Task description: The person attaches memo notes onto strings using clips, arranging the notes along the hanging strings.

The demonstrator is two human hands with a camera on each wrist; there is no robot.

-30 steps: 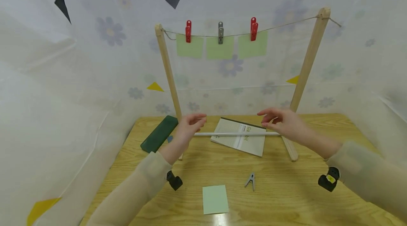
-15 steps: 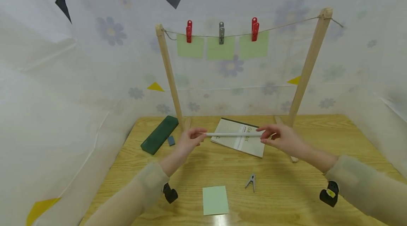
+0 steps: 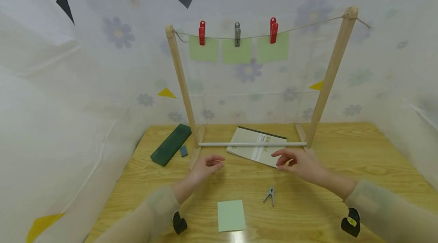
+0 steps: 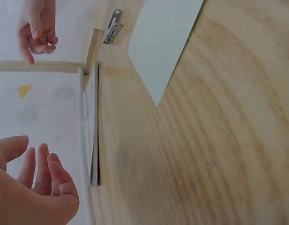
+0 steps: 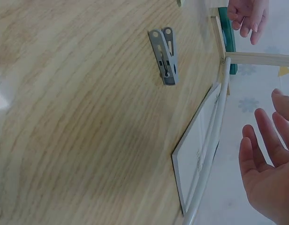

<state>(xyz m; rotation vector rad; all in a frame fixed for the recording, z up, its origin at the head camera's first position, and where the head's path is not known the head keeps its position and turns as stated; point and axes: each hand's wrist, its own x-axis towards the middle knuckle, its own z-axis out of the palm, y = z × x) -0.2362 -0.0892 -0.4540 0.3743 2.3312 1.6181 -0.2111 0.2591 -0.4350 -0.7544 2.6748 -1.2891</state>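
Observation:
My left hand hovers over the table in front of the wooden rack, fingers loosely bent and holding nothing. My right hand is likewise bare, overlapping the lower right corner of the notebook in the head view. Between and below the hands lie a grey clothespin and a pale green paper sheet. Three green sheets hang from the rack's string, clipped by a red clothespin, a grey clothespin and another red clothespin. The grey clothespin on the table shows closely in the right wrist view.
A white crossbar joins the feet of the left post and right post, passing above the notebook. Left of the rack lie a green case and a small blue block. A patterned curtain stands behind the table.
Both hands first lowered to the level of the white crossbar, then came down and toward me, leaving its whole length visible. Clothespins and sheets stay in place.

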